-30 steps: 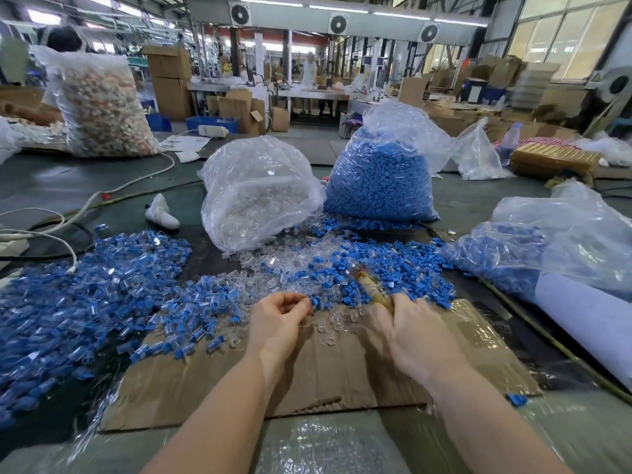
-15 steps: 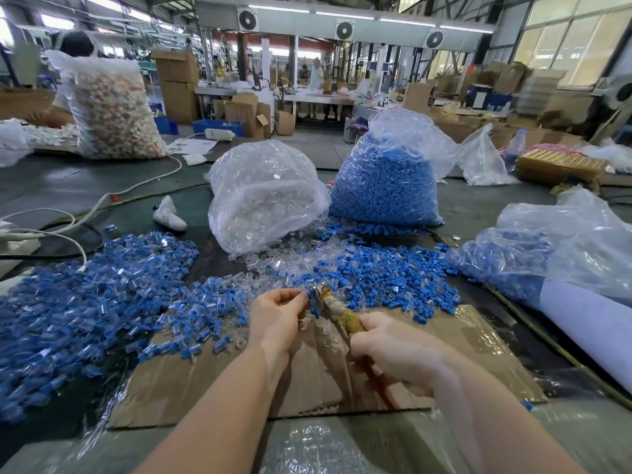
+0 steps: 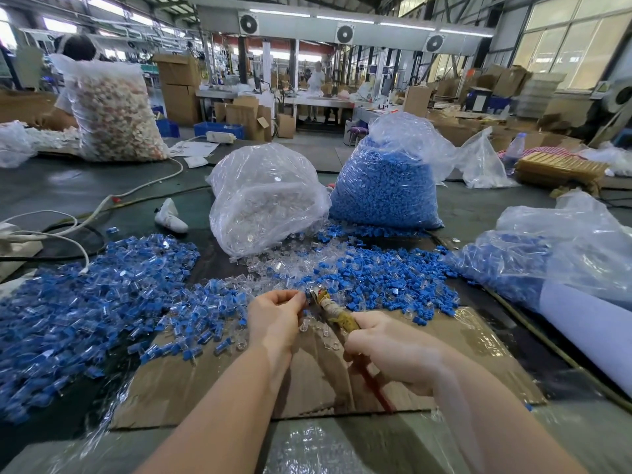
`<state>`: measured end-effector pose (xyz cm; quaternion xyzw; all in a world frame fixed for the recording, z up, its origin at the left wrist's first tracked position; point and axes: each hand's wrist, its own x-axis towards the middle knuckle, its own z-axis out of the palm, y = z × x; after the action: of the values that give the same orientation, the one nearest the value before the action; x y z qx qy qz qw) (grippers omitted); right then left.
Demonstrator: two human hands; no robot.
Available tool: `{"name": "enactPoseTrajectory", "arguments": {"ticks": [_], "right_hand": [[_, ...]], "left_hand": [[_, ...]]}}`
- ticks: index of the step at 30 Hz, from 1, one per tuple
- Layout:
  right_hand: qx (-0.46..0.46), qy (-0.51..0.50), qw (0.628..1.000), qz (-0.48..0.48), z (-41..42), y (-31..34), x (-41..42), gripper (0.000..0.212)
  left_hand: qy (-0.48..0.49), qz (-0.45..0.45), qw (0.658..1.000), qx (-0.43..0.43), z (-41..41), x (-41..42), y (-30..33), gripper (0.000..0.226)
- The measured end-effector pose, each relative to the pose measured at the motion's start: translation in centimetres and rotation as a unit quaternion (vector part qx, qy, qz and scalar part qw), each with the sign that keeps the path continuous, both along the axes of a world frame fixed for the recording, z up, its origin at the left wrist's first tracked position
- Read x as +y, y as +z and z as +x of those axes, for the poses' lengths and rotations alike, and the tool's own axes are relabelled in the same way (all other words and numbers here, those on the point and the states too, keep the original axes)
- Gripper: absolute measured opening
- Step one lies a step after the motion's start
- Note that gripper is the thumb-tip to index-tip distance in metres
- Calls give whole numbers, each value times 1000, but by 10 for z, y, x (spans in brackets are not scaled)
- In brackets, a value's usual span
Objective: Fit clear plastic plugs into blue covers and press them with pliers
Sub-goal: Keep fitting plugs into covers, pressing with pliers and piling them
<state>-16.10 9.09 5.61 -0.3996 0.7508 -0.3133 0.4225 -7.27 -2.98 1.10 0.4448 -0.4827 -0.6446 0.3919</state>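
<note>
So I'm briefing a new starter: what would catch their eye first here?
Probably the blue pile spread across the left of the bench, then the two bags behind: clear plugs and blue covers. In front, the right hand grips pliers whose tip meets the left hand.

A cardboard sheet [image 3: 212,381] lies on the table [image 3: 51,189] nearest the person. Left of it spreads a heap of assembled pieces [image 3: 68,302]. Behind it lie loose plugs [image 3: 273,265] and covers [image 3: 386,278]. Farther back stand a bag of plugs [image 3: 263,200] and, to its right, a bag of covers [image 3: 383,189]. Another bag [image 3: 554,248] lies at far right.
</note>
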Motion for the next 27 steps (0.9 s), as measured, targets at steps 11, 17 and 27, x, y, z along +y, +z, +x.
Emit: {"name": "enactPoseTrajectory", "arguments": {"ticks": [11, 17, 27], "right_hand": [[-120, -58, 989, -68, 3, -8, 4, 14], [238, -129, 961, -64, -26, -33, 1, 34], [469, -158, 865, 85, -53, -59, 14, 57]], "left_hand": [[10, -12, 1000, -5, 8, -2, -4, 7], [83, -326, 883, -326, 42, -26, -7, 12], [86, -402, 745, -526, 67, -53, -17, 25]]}}
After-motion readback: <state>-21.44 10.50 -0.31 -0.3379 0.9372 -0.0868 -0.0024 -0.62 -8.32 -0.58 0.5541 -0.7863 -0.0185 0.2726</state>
